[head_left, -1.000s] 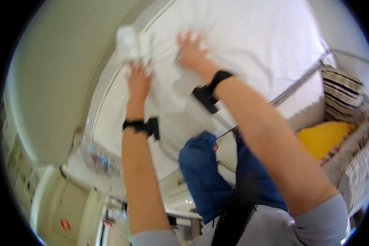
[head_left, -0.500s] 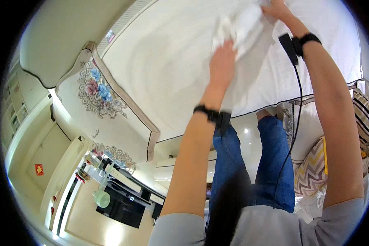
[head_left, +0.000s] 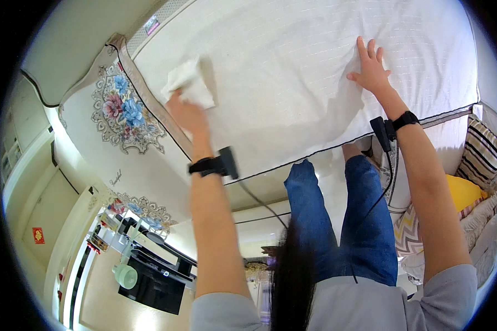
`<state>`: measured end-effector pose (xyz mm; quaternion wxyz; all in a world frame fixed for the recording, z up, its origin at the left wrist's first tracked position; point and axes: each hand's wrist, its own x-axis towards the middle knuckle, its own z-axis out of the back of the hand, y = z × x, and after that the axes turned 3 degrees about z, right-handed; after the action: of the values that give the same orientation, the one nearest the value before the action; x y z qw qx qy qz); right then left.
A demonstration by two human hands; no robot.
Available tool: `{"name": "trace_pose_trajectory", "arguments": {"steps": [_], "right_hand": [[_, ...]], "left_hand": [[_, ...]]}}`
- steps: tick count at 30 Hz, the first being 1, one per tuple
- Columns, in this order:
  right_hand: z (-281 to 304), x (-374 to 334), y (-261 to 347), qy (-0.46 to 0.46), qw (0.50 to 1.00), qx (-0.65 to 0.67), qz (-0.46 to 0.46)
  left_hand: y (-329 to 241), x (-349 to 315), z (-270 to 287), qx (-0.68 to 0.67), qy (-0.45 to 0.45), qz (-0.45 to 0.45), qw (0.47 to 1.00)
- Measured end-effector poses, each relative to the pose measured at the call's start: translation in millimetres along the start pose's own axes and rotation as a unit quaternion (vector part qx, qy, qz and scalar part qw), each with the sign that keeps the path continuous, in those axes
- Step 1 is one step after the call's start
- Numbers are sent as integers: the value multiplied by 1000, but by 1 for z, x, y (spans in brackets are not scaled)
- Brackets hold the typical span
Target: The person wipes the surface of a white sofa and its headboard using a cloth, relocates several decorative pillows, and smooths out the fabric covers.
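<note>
A broad white fabric surface (head_left: 292,83) with dark piping along its edge stretches out in front of me, like a sofa seat or its cover. Toward its left end, my left hand (head_left: 188,115) is closed on a folded white cloth (head_left: 189,80) that lies against the fabric. That hand is slightly blurred by motion. My right hand (head_left: 372,71) rests flat on the right part of the fabric, fingers spread, holding nothing. Both wrists wear a black band with a small black device and a cable.
At the left rises a white armrest or panel (head_left: 149,165) with a blue and pink flower pattern. Cushions lie at the right: a striped one (head_left: 482,151), a yellow one (head_left: 463,191) and a zigzag one (head_left: 408,234). A black screen (head_left: 152,281) and pale green container (head_left: 126,277) stand lower left.
My left hand has swept left with the white cloth, from the middle of the fabric to its left end. My right hand has come nearer to me and now lies flat.
</note>
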<state>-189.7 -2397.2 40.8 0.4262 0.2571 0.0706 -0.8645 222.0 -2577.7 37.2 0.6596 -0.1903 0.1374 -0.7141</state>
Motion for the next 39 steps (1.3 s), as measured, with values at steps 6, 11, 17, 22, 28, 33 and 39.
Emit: {"name": "trace_pose_trajectory", "arguments": {"steps": [6,11,17,22,28,33,39], "right_hand": [[-6,3,11,0,1000,10,29],[-15,6,-6,-9,1000,-8,14],[-22,4,-5,-34,999,-24,16],[-23,7,-10,-44,999,-21,15],[-23,5,7,-48,998,-22,28],[-34,9,-21,-82,995,-51,14],[-23,5,2,-37,998,-52,-17]], "left_hand": [[-150,-148,-78,-64,210,-84,972],[-157,-169,-47,-236,234,-98,938],[-55,-48,7,-51,50,-8,997],[-96,-76,-34,58,38,-110,991],[-159,-259,-63,-73,392,-221,890],[-181,-287,-33,-162,552,-242,781],[-83,-97,-20,-50,53,-164,984]]}}
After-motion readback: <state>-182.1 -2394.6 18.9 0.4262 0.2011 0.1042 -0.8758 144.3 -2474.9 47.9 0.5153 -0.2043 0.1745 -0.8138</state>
